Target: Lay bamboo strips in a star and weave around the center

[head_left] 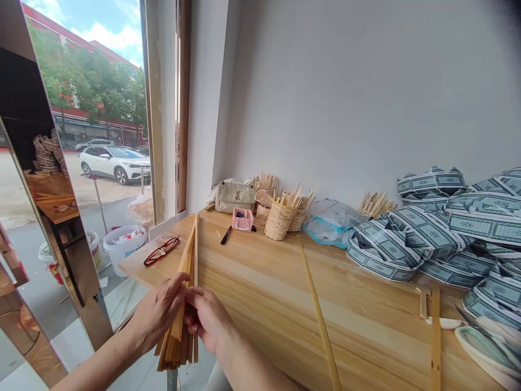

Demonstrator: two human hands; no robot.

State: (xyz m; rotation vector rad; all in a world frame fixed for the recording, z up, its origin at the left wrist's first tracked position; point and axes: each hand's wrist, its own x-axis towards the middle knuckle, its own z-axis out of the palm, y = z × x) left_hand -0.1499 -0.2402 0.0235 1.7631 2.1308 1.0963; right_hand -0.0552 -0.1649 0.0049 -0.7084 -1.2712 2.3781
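A bundle of long, flat bamboo strips (173, 353) lies over the left part of the wooden table, its near ends sticking out past the edge. My left hand (169, 301) is closed round the bundle from the left, fingers over the top. Against its right side, my right hand (205, 315) has thumb and fingers curled in on the strips, close to my left fingers. The fingertips of my right hand are partly hidden. One single bamboo strip (319, 309) lies apart on the table, right of my hands.
Red-framed glasses (161, 251), a black pen (226, 235) and a pink box (242, 219) lie beyond my hands. Woven baskets (280, 220) and a handbag (234, 196) stand by the wall. Patterned bands (407, 239) pile up at right, near scissors (486, 336). A window flanks the left.
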